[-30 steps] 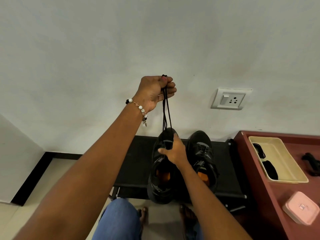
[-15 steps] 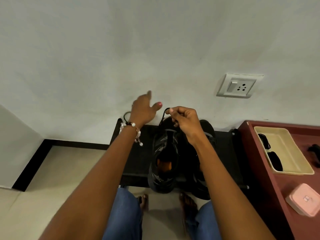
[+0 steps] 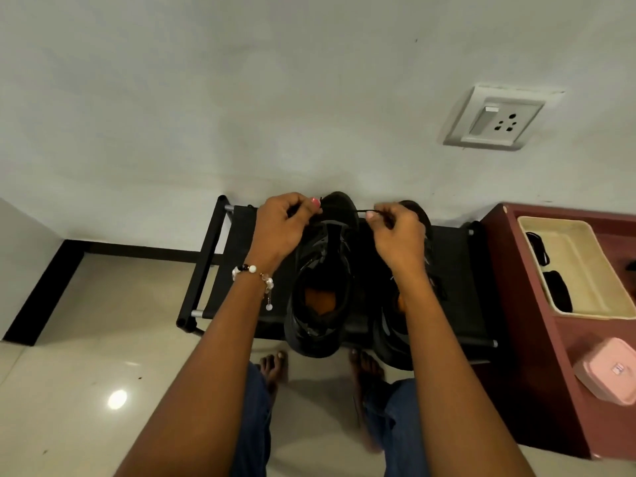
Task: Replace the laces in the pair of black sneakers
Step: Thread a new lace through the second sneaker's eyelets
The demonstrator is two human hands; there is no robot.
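A second ago the left hand (image 3: 279, 232) held the thin black lace (image 3: 362, 211) up high. Now both hands are low, and the right hand (image 3: 399, 239) pinches one end too, ready to thread. The soft black sneaker (image 3: 323, 270) sits mid-rack, near the black rack's (image 3: 203, 266) back edge.

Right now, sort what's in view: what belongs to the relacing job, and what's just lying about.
Job: left hand and right hand, each pinching the black lace; left sneaker; right sneaker; black rack under them.

Lying about: beige tray, pink box, red cabinet, wall socket.
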